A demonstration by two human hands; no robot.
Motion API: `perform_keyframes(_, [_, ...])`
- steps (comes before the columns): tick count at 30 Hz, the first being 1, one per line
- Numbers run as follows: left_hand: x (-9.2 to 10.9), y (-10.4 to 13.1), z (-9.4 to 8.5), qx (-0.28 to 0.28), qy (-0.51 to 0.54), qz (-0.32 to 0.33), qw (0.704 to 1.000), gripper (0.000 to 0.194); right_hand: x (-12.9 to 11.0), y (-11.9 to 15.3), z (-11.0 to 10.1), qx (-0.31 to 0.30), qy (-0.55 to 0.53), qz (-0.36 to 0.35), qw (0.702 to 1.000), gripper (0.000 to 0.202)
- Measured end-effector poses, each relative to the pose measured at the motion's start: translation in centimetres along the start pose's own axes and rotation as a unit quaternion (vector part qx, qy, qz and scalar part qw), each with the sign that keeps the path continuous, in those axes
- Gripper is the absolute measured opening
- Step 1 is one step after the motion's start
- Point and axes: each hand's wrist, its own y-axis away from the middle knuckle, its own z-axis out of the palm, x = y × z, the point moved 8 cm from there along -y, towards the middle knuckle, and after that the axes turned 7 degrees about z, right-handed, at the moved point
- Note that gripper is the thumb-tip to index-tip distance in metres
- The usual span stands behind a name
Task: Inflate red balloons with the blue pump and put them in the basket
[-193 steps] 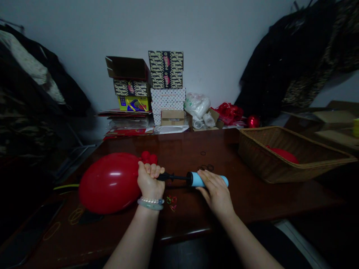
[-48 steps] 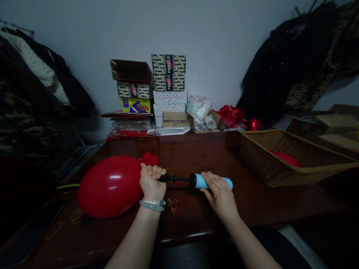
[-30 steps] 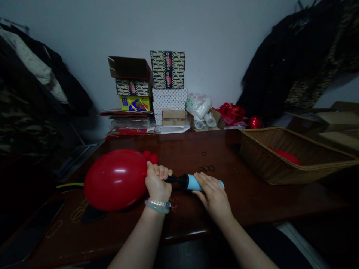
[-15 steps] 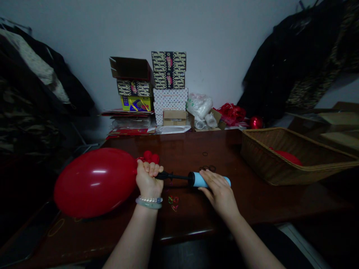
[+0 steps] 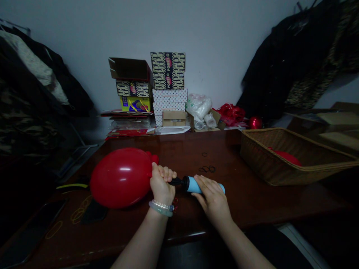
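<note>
My left hand (image 5: 163, 184), with two bracelets at the wrist, is closed around the neck of an inflated red balloon (image 5: 120, 177) and the black nozzle end of a hand balloon pump (image 5: 193, 184). The fist hides the place where neck and nozzle meet. My right hand (image 5: 213, 198) wraps over the pump's light-blue barrel from above. The barrel sits close to the left fist, with only a short black part showing between. Behind the balloon, some small red round things (image 5: 153, 157) are partly covered.
On the brown table (image 5: 179, 149) lie black rubber bands (image 5: 207, 169), yellow bands (image 5: 80, 211) and a dark flat device (image 5: 33, 231). A wicker basket (image 5: 269, 164) holding a red balloon (image 5: 286, 157) stands right. Stacked boxes (image 5: 169, 101) line the wall.
My left hand and the balloon have moved right, and the pump barrel has slid left over its rod, now hidden. The held balloon looks smaller.
</note>
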Motion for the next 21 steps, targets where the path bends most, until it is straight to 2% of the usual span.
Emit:
perform_keyframes(5, [0.0, 0.0, -0.1, -0.002, -0.002, 0.004, 1.000, 0.051, 0.3, -0.1, 0.3, -0.022, 0.004, 0.001, 1.000, 0.048])
perform_keyframes(12, [1.3, -0.9, -0.8, 0.021, 0.003, 0.008, 1.000, 0.048, 0.2, -0.6, 0.5, -0.035, 0.011, -0.016, 0.999, 0.051])
perform_keyframes(21, [3.3, -2.7, -1.8, 0.039, 0.028, 0.010, 0.999, 0.046, 1.5, -0.9, -0.3, -0.030, 0.022, -0.025, 0.999, 0.053])
